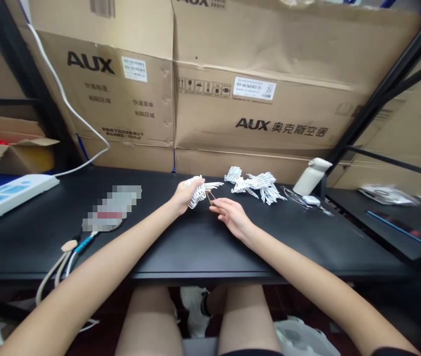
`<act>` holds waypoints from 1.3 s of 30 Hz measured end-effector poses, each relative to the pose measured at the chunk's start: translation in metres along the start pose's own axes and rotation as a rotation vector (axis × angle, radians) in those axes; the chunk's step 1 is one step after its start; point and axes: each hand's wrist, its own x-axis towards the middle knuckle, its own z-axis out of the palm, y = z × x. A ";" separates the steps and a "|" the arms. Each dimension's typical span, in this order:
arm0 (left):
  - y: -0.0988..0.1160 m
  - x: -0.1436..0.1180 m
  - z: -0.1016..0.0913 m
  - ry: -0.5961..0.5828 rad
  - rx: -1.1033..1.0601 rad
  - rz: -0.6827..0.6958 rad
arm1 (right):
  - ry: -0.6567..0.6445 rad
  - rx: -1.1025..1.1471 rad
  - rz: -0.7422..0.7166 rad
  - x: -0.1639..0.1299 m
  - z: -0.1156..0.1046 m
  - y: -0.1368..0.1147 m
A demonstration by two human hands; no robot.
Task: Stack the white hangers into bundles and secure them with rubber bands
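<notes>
I'm looking at a stockroom or packing bench: AUX cartons stacked at 12 o'clock, black rack frame at 2, black table.

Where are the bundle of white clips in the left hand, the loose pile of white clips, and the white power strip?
Bundle of white plastic clips (198,192): head view, middle of the bundle.
Loose pile of white plastic clips (257,184): head view, centre of the pile.
White rectangular power strip (8,195): head view, top face.
</notes>
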 end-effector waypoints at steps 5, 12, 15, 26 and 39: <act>0.002 0.001 0.001 0.070 -0.050 0.007 | 0.036 -0.162 -0.269 0.001 0.000 0.003; 0.002 0.000 0.004 0.093 -0.043 -0.013 | -0.026 -0.892 -0.841 0.007 -0.012 0.001; -0.003 0.002 0.003 0.096 -0.032 -0.010 | -0.056 -1.145 -0.942 0.010 -0.017 0.001; -0.017 0.006 -0.002 0.111 0.061 0.066 | -0.029 -1.253 -1.105 0.001 -0.012 -0.008; -0.010 -0.003 0.000 -0.087 0.047 0.076 | -0.347 -0.369 -0.569 -0.002 -0.003 -0.008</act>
